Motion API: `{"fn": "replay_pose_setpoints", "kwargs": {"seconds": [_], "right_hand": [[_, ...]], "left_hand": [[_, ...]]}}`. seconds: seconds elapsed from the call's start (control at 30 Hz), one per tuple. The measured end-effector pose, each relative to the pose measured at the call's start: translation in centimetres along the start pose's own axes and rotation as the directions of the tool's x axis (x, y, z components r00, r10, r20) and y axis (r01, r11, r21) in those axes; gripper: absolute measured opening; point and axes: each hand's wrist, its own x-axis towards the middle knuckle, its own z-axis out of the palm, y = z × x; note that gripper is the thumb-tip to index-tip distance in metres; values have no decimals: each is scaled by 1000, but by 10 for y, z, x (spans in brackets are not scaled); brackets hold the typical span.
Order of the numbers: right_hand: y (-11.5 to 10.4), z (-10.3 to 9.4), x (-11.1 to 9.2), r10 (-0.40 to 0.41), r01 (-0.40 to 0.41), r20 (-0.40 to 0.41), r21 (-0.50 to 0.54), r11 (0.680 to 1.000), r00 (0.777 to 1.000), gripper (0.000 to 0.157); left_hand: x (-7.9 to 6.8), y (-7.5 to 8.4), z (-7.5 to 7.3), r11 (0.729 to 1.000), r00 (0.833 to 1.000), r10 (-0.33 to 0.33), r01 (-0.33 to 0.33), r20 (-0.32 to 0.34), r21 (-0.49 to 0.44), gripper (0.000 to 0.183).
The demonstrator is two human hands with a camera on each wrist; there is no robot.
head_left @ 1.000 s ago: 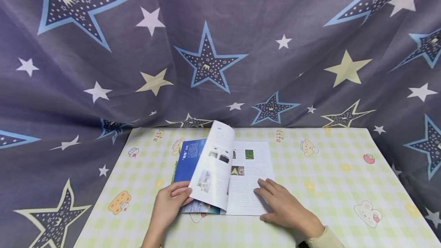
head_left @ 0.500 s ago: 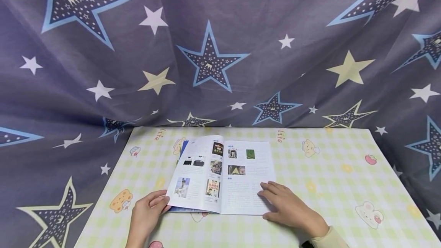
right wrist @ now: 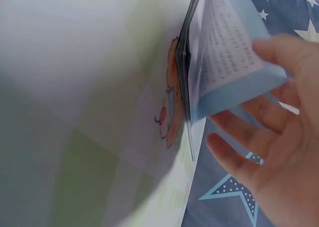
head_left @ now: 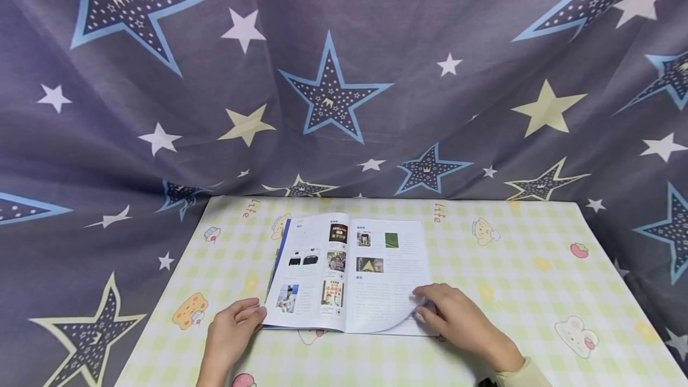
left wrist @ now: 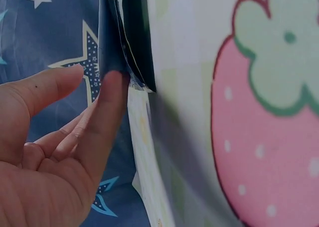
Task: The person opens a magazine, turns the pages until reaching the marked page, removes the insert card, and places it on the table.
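Seen from the head camera, an open magazine point(head_left: 348, 273) lies flat near the front middle of a checked tablecloth point(head_left: 516, 267). The right hand point(head_left: 462, 324) pinches the near corner of the right-hand page point(head_left: 400, 321), which curls up off the sheets beneath, apparently to free that single leaf. The left hand point(head_left: 231, 330) rests at the opposite near corner, fingers against the page edge, steadying the spread. A star-printed curtain point(head_left: 344, 76) hangs behind; nothing crowds either hand.

From the left wrist, fingertips point(left wrist: 112, 87) touch the dark edge of the stacked pages point(left wrist: 127, 42), fingers fairly straight, holding nothing; a strawberry print point(left wrist: 269, 117) fills the cloth beside them.

From the right wrist, the lifted leaf point(right wrist: 224, 52) bends over the fingers point(right wrist: 244, 132), though blur hides exactly where the thumb presses.
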Motion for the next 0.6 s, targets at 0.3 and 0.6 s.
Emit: {"fn": "replay_pose_setpoints", "kwargs": {"seconds": [0.3,0.6], "right_hand": [[2,3,3,85,-108,-227,-95,990,970,48],[-6,10,10,83,-92,-241,-27,995,967,52]], "left_hand": [[-1,2,0,1000,1000,11,-10,-23,28,39],[-2,18,14,999,999,38,-38,19,-22,42]]}}
